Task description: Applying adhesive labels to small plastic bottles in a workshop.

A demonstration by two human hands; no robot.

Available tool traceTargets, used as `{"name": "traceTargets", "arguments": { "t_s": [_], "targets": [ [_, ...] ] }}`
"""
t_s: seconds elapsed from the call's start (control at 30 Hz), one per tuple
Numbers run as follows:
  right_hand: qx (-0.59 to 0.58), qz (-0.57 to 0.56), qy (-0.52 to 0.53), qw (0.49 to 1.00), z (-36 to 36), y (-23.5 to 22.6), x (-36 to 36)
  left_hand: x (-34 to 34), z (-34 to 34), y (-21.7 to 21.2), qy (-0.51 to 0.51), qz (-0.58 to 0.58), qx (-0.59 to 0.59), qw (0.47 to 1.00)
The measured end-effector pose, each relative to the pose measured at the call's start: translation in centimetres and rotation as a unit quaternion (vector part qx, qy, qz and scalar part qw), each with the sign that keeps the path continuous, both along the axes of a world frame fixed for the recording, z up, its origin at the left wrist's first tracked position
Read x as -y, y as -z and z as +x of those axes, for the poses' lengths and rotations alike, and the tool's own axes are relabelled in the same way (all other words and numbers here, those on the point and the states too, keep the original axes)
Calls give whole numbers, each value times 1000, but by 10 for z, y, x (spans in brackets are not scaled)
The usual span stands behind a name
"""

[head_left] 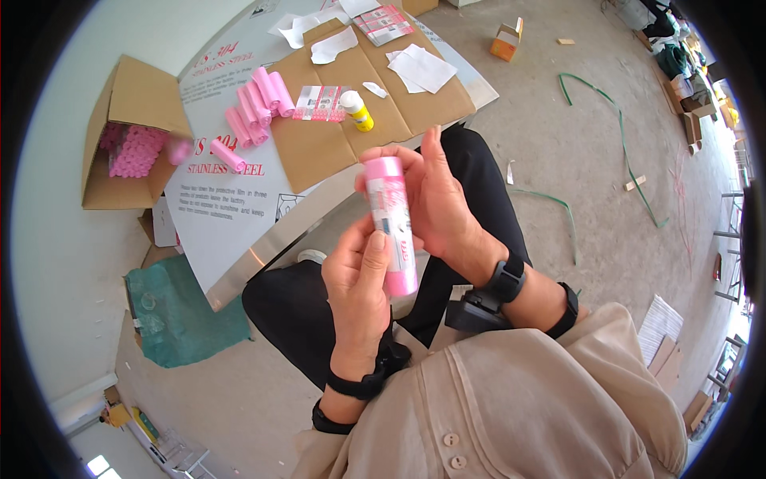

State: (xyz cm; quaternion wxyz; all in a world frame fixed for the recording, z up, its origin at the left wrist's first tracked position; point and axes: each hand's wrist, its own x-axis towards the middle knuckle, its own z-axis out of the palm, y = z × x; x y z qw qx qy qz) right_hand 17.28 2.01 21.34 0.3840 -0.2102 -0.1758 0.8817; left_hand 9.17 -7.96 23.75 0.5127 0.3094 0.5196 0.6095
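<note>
Left hand (359,267) held pink roll (391,211) near its bottom, thumb in front. Right hand (439,195) had fingers behind its top, thumb raised; couldn't tell if gripping. Roll was in air, nearside of cardboard (311,160). Glue (358,113), label (317,103) on cardboard; more rolls (254,108) left of it.

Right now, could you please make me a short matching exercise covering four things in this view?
Things:
1. labelled pink roll
2. glue stick
3. large cardboard box
4. small orange box

Places or states:
A. on the concrete floor
B. open, with pink contents showing
C. on the flattened cardboard
D. held in the left hand, with the right hand's fingers behind it

Right pairs: 1-D, 2-C, 3-B, 4-A.
</note>
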Motion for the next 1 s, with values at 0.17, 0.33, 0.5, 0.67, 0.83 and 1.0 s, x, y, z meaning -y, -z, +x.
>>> {"name": "traceTargets", "arguments": {
  "t_s": [0.17, 0.33, 0.5, 0.67, 0.83, 1.0],
  "targets": [
    [72, -58, -32, 995, 13, 7, 18, -9, -4, -2, -117, 77, 30, 990],
    [96, -17, -111, 989, 24, -12, 36, -8, -14, -6, -145, 65, -40, 986],
    [135, 59, -76, 986, 17, -14, 40, -10, -13, -6, -172, 65, -91, 979],
    [195, 177, -47, 964, 17, -15, 44, -9, -10, -6, -196, 64, -151, 967],
    [199, 174, -50, 963, 16, -14, 46, -9, -13, -2, -215, 93, -163, 959],
    [203, 177, -49, 962, 17, -13, 46, -9, -23, -7, -178, 96, -167, 965]
  ]
}}
